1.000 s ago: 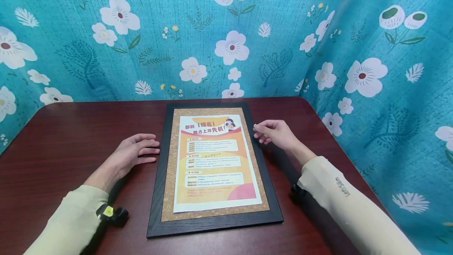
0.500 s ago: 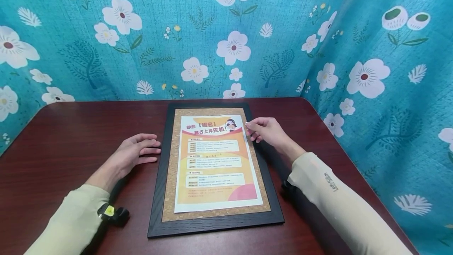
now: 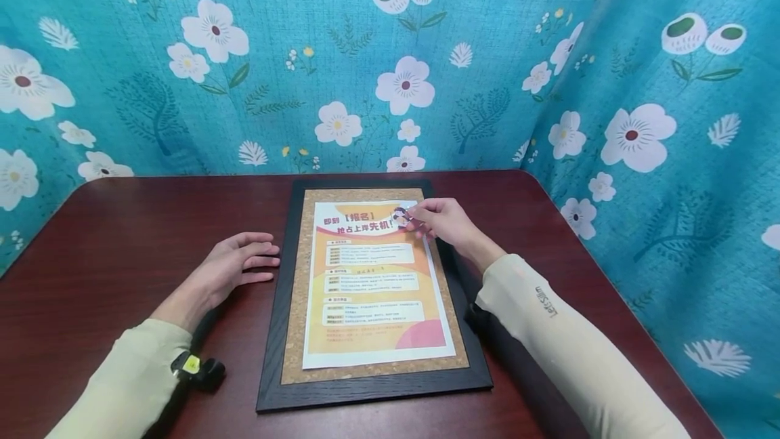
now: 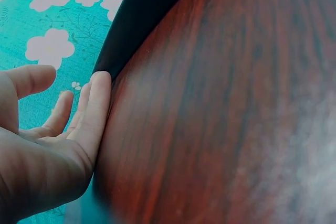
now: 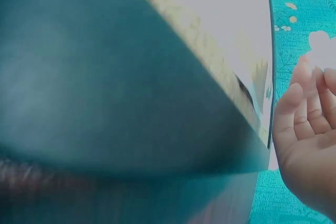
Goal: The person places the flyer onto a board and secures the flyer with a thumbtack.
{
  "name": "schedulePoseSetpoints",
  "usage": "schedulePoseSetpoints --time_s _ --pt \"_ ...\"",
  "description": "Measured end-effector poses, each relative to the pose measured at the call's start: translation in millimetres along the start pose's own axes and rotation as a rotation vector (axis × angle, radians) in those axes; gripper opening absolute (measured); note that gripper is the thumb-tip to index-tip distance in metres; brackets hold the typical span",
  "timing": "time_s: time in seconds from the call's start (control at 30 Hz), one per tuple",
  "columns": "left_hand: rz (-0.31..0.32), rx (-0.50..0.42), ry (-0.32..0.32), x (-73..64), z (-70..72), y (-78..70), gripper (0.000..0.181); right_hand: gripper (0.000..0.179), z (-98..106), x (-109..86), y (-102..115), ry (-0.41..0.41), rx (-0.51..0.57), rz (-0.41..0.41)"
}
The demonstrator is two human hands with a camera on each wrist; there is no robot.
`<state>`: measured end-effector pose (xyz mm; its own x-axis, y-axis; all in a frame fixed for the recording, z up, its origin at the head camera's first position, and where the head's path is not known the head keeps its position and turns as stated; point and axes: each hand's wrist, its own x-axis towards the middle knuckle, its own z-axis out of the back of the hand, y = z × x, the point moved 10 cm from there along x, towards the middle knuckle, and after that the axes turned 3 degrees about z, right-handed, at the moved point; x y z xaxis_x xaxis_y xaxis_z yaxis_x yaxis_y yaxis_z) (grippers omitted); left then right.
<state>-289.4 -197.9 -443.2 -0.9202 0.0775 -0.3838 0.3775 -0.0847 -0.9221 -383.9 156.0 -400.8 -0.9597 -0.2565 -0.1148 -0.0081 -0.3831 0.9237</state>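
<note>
A black-framed cork board lies on the table with a printed orange-and-yellow poster flat on its cork. My right hand is over the poster's upper right corner. Between thumb and forefinger it pinches a small whitish pushpin, too small to see in detail. My left hand rests on the table at the board's left side, its fingers relaxed and holding nothing. In the left wrist view, fingertips touch the black frame's edge. The right wrist view has the fingers of my right hand at its edge.
The board sits on a dark reddish-brown wooden table. Behind it and on the right hangs a blue curtain with white flowers. A black camera is strapped at the left wrist.
My right hand has moved left with the pushpin, from beside the board's right frame to over the poster's upper right corner. My left hand stays at the frame's left edge.
</note>
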Motion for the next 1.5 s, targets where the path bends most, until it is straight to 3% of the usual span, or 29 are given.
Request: schedulePoseSetpoints --time_s 0.63,1.0,1.5 --pt "0.010 -0.012 -0.011 2.1 2.5 2.4 0.055 0.031 -39.0 29.6 4.3 0.069 0.070 -0.081" --pt "0.013 -0.011 -0.008 4.8 1.5 4.5 0.055 0.029 -57.7 41.6 0.9 0.108 0.209 -0.154" --pt "0.006 -0.015 -0.009 2.2 3.8 1.8 0.053 0.025 -66.0 54.3 -2.1 0.081 0.158 -0.276"
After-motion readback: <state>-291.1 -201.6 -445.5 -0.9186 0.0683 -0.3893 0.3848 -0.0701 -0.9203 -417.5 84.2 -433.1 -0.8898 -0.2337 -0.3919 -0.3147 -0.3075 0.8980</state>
